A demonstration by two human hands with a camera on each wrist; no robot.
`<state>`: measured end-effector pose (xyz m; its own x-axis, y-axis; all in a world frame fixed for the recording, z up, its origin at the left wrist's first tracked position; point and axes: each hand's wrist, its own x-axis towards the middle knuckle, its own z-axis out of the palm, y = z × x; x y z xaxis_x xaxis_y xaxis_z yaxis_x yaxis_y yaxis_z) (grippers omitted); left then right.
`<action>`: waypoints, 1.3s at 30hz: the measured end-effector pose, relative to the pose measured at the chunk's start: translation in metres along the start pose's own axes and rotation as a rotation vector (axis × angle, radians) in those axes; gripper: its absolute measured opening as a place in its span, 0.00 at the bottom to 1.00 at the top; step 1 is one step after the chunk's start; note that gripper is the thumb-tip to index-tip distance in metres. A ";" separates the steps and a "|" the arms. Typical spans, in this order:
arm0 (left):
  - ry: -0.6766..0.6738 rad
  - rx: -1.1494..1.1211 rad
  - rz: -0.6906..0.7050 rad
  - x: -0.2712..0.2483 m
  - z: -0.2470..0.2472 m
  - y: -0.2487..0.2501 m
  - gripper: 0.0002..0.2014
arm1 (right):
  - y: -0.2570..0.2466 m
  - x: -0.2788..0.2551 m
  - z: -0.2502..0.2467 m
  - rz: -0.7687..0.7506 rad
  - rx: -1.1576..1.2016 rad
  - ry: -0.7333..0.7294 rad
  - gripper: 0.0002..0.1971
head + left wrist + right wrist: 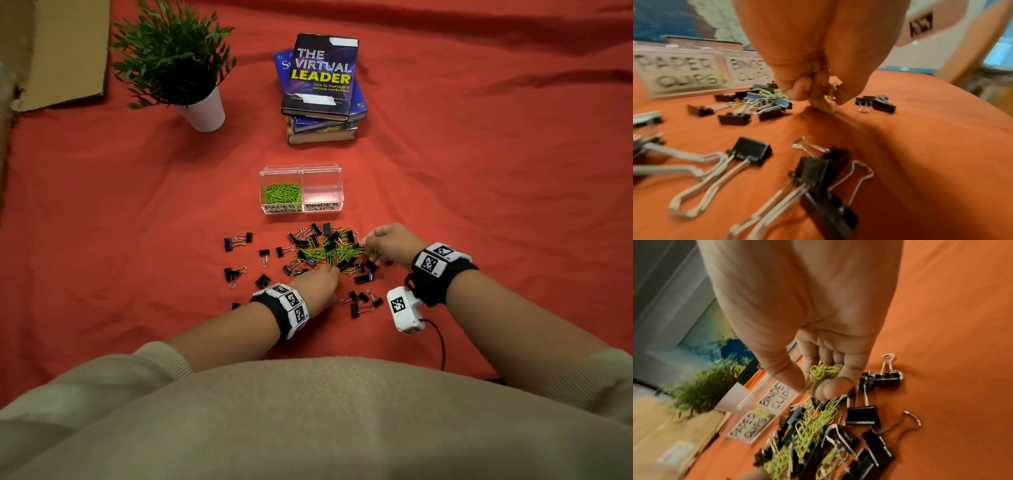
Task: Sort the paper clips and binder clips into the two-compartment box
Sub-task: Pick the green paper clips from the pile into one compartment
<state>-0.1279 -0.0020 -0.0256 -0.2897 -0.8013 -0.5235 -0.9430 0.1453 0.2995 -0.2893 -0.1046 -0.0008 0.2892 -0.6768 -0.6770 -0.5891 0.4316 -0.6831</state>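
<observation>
Fingers [835, 386] of the right hand [807, 321] clamped with the thumb on a tuft of lime-green wire paper clips [822, 374], held just above the right edge of the mixed pile [329, 250] on the red cloth [137, 205]. Left hand [317, 284] at the pile's near edge, fingers [799, 87] bunched tight against the cloth, pinching what looks like a few more green clips; too blurred to count.

Clear plastic two-compartment box [320, 167] beyond the pile, away from the body, long axis running left to right across the reach. Compartment labelled PAPER CLIPS [280, 208] on the left, already partly filled with green; compartment labelled BINDER CLIPS [322, 193] on the right, seemingly bare inside. Black metal binder clips [239, 240] scattered around and through the pile, none in either hand.

Likely next: carry both pinches to the left half. From the right hand, forward and to the left, so probably a path across or past the binder half before release. From the left hand, forward and only slightly left, a straighter line though a longer reach. Right hand nearer the box in depth, left hand better lined up with the target side. Risk of loose clips slipping off the tuft over the wrong half on the way.
</observation>
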 end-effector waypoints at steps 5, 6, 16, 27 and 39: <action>0.102 -0.420 -0.090 -0.004 -0.013 -0.027 0.03 | -0.008 0.014 0.019 -0.187 -0.539 0.067 0.08; 0.133 -0.499 -0.125 -0.005 -0.017 -0.034 0.03 | -0.009 0.015 0.022 -0.225 -0.630 0.060 0.10; 0.236 -1.093 -0.404 0.006 -0.048 -0.067 0.16 | 0.005 0.011 0.040 -0.280 -0.926 0.042 0.09; 0.136 -0.426 -0.280 0.009 -0.029 -0.056 0.07 | 0.002 0.004 0.019 -0.116 -0.471 -0.020 0.06; 0.070 -0.629 -0.255 0.003 -0.031 -0.055 0.09 | -0.012 0.008 0.015 0.075 0.211 -0.081 0.07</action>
<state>-0.0716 -0.0305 -0.0196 -0.0400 -0.8045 -0.5926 -0.6994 -0.4010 0.5916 -0.2683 -0.1061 -0.0021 0.3145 -0.5918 -0.7422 -0.4429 0.6000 -0.6662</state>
